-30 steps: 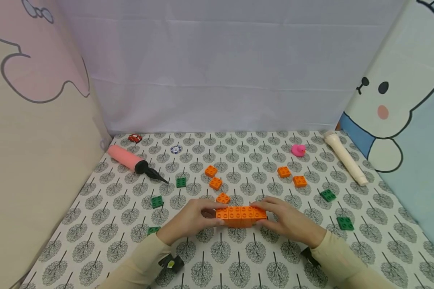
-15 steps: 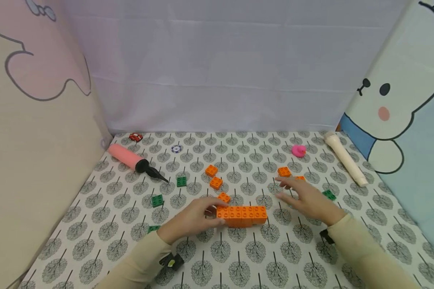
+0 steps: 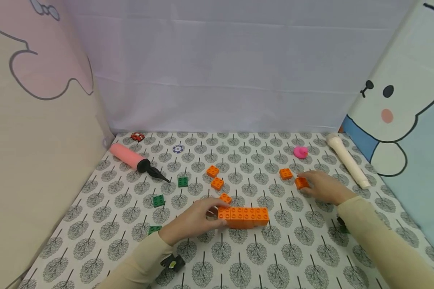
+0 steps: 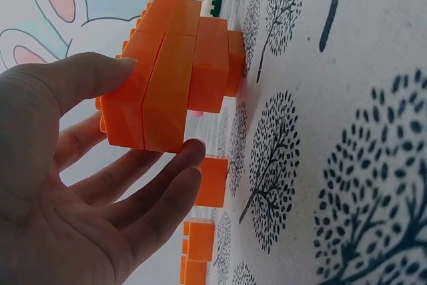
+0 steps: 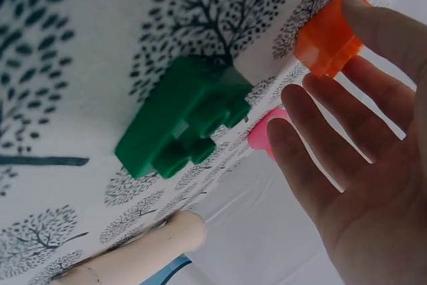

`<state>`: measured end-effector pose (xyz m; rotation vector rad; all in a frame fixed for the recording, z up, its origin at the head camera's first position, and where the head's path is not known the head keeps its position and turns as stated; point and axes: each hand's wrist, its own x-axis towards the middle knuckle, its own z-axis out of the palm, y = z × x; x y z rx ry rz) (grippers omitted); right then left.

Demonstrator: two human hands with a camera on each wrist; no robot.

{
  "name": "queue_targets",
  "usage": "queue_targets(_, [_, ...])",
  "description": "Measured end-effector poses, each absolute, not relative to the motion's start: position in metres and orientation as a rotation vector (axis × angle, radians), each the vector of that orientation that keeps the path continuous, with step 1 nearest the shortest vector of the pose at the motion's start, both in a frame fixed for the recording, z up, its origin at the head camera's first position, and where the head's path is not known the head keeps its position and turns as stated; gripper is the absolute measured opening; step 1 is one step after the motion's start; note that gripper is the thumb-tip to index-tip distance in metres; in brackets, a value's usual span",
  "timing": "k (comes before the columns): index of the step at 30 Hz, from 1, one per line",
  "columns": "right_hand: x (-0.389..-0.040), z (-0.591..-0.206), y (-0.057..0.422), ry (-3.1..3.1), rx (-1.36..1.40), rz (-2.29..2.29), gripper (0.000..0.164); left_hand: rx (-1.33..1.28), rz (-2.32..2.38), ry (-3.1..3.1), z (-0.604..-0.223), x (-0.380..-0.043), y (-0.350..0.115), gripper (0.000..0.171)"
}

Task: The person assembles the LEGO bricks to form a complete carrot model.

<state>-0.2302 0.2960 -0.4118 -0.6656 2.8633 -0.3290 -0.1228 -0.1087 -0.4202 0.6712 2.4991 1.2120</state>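
Observation:
A block built of joined orange toy bricks (image 3: 243,220) stands on the cloth in the middle foreground. My left hand (image 3: 191,222) holds its left end, thumb on the near side and fingers on the far side. In the left wrist view the built block (image 4: 167,85) is wider on top than below. Off to the right, my right hand (image 3: 323,186) pinches a single orange brick (image 3: 301,183) between thumb and fingers. That brick (image 5: 328,38) shows at the thumb tip in the right wrist view, with the other fingers extended. Another orange brick (image 3: 285,173) lies just beyond it.
Loose orange bricks (image 3: 217,183) lie behind the built block, and green bricks (image 3: 158,200) to its left. A green brick (image 5: 180,118) sits near my right hand. Farther back are a pink pump (image 3: 128,157), a toy car (image 3: 137,137), a chip (image 3: 178,149), a duck (image 3: 301,152) and a pale flashlight-shaped object (image 3: 348,160).
My right hand has let go of the built block's right end, moved right and away from me, and closed on a loose orange brick. My left hand has stayed on the block.

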Motion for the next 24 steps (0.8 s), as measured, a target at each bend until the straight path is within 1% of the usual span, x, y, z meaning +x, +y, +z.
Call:
queue_targets(5, [-0.230,-0.415,0.300,2.877,-0.675,-0.327,0.047,0.666,1.204,2.506,-0.420,-0.122,-0.107,0.047])
queue_targets(12, [-0.225,-0.413,0.299,2.898,-0.625,-0.339,0.049,0.652,1.208,2.509,-0.420,-0.122,-0.106,0.048])
queue_targets(16, [-0.212,-0.405,0.296,2.944,-0.640,-0.387,0.052,0.660,1.213,2.505,-0.421,-0.122,-0.107,0.048])
queue_targets(24, [-0.181,-0.393,0.274,2.980,-0.840,-0.676,0.046,0.674,1.228,2.514,-0.421,-0.122,-0.109,0.047])
